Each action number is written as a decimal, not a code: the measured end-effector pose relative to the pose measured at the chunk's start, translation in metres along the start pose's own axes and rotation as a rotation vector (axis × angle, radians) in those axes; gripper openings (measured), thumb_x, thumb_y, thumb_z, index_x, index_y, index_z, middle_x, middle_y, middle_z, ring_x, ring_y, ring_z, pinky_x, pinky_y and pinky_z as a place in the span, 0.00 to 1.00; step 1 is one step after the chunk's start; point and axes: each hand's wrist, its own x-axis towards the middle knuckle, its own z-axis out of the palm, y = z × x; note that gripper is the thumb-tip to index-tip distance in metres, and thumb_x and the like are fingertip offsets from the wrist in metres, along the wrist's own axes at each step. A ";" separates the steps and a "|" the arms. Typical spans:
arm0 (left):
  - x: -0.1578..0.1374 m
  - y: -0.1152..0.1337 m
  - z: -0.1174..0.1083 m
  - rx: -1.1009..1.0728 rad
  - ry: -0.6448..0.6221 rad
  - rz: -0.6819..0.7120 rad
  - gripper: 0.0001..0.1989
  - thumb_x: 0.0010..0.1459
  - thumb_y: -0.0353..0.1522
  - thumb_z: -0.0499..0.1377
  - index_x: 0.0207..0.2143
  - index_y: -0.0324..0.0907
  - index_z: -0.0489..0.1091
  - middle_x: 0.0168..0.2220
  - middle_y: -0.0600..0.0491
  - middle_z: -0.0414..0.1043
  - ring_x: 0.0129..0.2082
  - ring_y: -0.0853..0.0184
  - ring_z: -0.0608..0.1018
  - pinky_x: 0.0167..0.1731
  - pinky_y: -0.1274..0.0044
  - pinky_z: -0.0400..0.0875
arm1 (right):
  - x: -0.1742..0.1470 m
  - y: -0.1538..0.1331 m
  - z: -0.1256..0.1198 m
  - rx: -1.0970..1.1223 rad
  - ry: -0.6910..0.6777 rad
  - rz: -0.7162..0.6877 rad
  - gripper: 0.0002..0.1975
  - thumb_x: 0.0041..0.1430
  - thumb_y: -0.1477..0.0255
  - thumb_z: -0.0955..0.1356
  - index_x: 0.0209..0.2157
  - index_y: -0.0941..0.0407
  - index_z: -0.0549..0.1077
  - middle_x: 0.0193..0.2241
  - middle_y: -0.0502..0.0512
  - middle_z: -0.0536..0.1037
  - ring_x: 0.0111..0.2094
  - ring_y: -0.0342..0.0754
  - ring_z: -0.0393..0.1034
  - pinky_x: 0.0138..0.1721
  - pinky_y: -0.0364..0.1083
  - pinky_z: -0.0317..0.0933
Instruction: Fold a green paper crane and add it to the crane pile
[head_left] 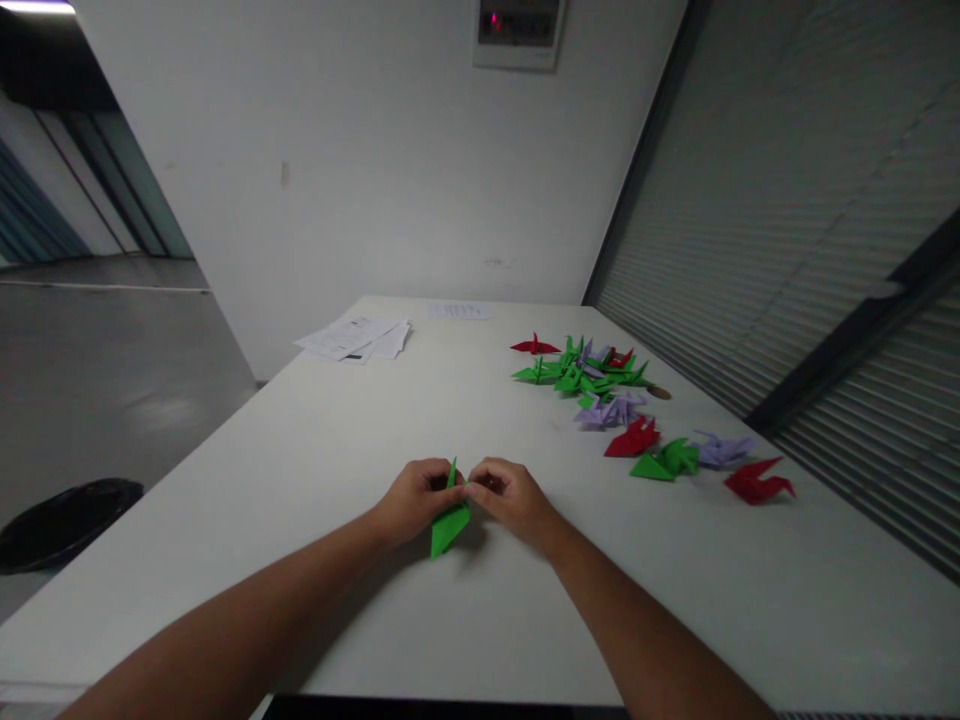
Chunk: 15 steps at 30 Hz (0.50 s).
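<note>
A green folded-paper crane [450, 527] is held above the near middle of the white table, one pointed end up and a wider flap hanging down. My left hand [417, 496] is closed around its left side, thumb against the paper. My right hand [511, 497] pinches a small part at the crane's right edge, its fingertips meeting those of the left. The fingers hide the middle of the folded paper.
A heap of green, red and purple paper cranes [577, 372] lies at the back right of the table [315, 455]. Several more trail toward me, the nearest a red crane [757, 483]. Printed sheets [356, 338] lie back left; a black-lined bin [64, 520] stands left. Blinds line the right.
</note>
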 end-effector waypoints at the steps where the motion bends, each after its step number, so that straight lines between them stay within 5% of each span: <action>1: 0.001 0.000 0.000 -0.002 -0.004 -0.007 0.20 0.54 0.47 0.69 0.28 0.38 0.74 0.24 0.56 0.68 0.25 0.70 0.68 0.26 0.78 0.62 | 0.000 -0.001 -0.001 -0.008 0.004 -0.009 0.11 0.61 0.64 0.71 0.29 0.56 0.76 0.26 0.50 0.75 0.29 0.45 0.68 0.31 0.44 0.60; 9: 0.002 0.003 -0.004 0.043 -0.006 0.026 0.16 0.50 0.42 0.71 0.29 0.39 0.74 0.25 0.56 0.70 0.26 0.70 0.70 0.27 0.78 0.64 | -0.001 -0.009 -0.004 -0.060 0.023 0.026 0.09 0.59 0.68 0.69 0.27 0.56 0.75 0.24 0.50 0.74 0.25 0.44 0.66 0.28 0.43 0.58; 15: 0.002 0.006 -0.004 -0.136 -0.064 0.017 0.19 0.50 0.44 0.72 0.33 0.39 0.73 0.28 0.55 0.72 0.28 0.69 0.73 0.30 0.77 0.67 | -0.001 -0.011 -0.005 -0.142 0.145 -0.072 0.08 0.58 0.72 0.68 0.25 0.56 0.73 0.22 0.49 0.73 0.24 0.43 0.64 0.27 0.42 0.57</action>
